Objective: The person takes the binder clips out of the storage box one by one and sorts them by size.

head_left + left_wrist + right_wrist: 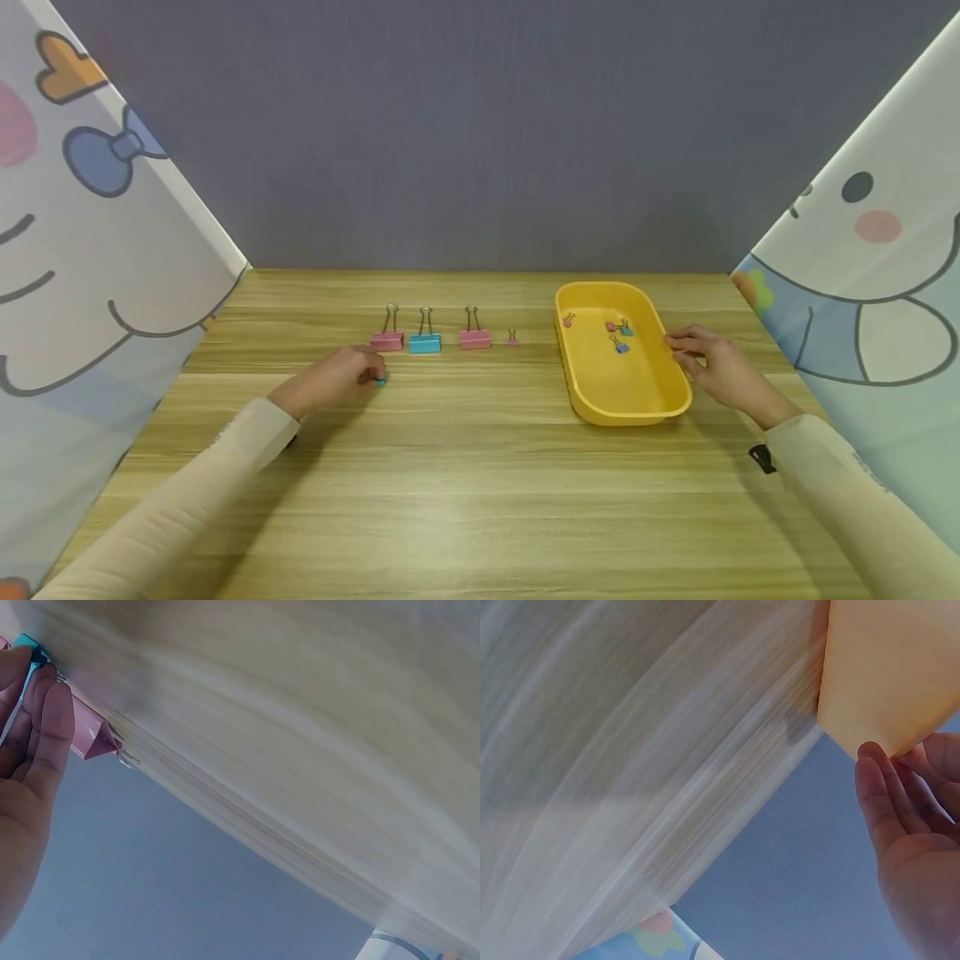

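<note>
My left hand (347, 377) pinches a small blue binder clip (381, 382) just above the table or on it; which one I cannot tell. In the left wrist view, a teal binder clip (31, 649) shows at the thumb and fingertips, with a large pink binder clip (91, 733) beyond. Behind that hand stand large binder clips, one pink (387, 342), one blue (425, 343) and another pink (475, 339), plus a tiny pink clip (512, 342). My right hand (712, 371) grips the right rim of a yellow tray (615, 392) between thumb and fingers.
Several small clips lie inside the tray toward its far end, among them a blue one (619, 346) and a pink one (568, 320). A grey wall (480, 150) closes off the wooden table (480, 500) at the back. Printed cartoon panels (870, 275) flank both sides.
</note>
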Motion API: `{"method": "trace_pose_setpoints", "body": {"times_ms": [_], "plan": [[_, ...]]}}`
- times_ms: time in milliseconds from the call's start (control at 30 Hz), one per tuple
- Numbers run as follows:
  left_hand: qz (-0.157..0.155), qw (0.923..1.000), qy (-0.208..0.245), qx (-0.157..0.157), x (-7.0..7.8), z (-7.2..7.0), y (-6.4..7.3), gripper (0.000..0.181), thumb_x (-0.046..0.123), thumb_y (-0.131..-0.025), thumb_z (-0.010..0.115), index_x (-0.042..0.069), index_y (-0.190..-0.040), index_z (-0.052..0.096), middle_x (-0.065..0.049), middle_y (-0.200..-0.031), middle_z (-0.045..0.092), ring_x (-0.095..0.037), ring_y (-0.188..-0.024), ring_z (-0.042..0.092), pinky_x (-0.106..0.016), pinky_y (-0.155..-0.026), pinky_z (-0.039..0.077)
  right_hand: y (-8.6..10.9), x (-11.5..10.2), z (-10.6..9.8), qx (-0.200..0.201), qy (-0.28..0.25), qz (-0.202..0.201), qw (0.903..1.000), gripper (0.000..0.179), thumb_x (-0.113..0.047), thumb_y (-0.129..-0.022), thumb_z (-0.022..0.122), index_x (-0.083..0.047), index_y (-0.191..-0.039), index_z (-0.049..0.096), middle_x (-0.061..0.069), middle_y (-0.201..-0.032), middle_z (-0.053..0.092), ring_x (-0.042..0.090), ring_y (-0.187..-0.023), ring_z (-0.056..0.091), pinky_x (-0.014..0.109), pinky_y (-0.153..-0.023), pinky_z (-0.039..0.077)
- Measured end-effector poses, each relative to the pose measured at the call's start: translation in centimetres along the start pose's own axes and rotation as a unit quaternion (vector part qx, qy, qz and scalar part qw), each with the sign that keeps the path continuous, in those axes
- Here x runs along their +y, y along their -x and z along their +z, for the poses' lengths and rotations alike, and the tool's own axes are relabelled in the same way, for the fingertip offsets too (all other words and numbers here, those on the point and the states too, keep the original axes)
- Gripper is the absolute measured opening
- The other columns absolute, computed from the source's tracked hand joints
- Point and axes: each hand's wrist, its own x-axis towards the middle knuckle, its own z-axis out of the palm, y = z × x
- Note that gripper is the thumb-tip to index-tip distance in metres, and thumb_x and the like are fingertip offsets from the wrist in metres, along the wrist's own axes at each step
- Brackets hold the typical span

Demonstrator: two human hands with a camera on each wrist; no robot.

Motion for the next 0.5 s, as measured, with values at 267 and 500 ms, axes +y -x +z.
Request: {"method": "trace_pose_setpoints", "body": {"times_ms": [267,500], "plan": [[-0.007,1.0000,0.003,0.000,-0.08,-0.20,0.22,0.016,-0.007,-0.080,0.070,0.009,-0.080,0.064,0.002,-0.076,0.053,-0.013,-0.067,0.047,-0.025,-0.058,0.042,-0.09,0.05,0.01,0.000,0.000,0.000,1.0000,0.028,0.005,-0.087,0.063,0.009,-0.115,0.063,0.015,-0.113,0.059,0.024,-0.085,0.061,0.017,-0.065,0.045],[-0.015,0.9996,0.023,0.000,-0.30,-0.42,0.39,0.015,-0.006,-0.080,0.070,0.008,-0.083,0.065,0.002,-0.081,0.057,-0.012,-0.070,0.050,-0.024,-0.059,0.045,-0.04,0.14,-0.05,-0.009,-0.001,0.013,0.9999,0.028,0.003,-0.088,0.063,0.008,-0.116,0.062,0.015,-0.115,0.058,0.023,-0.085,0.061,0.018,-0.065,0.046]]}}
